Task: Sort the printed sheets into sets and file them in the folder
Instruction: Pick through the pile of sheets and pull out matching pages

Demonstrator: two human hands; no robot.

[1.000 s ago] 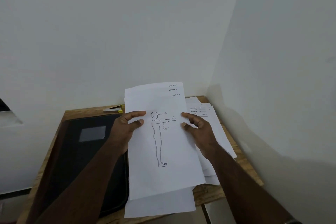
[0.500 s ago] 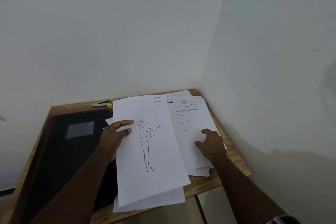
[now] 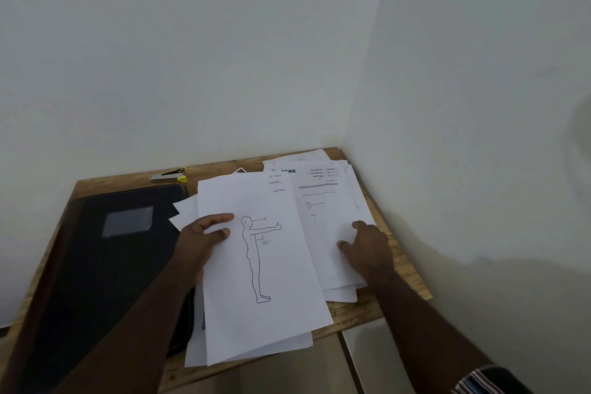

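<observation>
My left hand (image 3: 201,241) grips the left edge of a small set of sheets, thumb on top; its top sheet (image 3: 256,265) shows an outline of a standing figure with one arm held out at 90°. These sheets hang over the table's front edge. To their right a loose pile of printed sheets (image 3: 323,201) lies in the table's back right corner, the top one with a bold logo and small text. My right hand (image 3: 364,248) rests on that pile with bent fingertips touching the paper. A black folder (image 3: 105,265) lies closed on the left of the table.
The small wooden table (image 3: 406,275) sits in a corner between two white walls. A stapler with a yellow tip (image 3: 169,173) lies at the back edge behind the folder. A dark corner of something (image 3: 240,170) shows behind the sheets.
My right hand let go of the figure sheets and came down on the pile at the right. My left hand lowered its sheets toward the table.
</observation>
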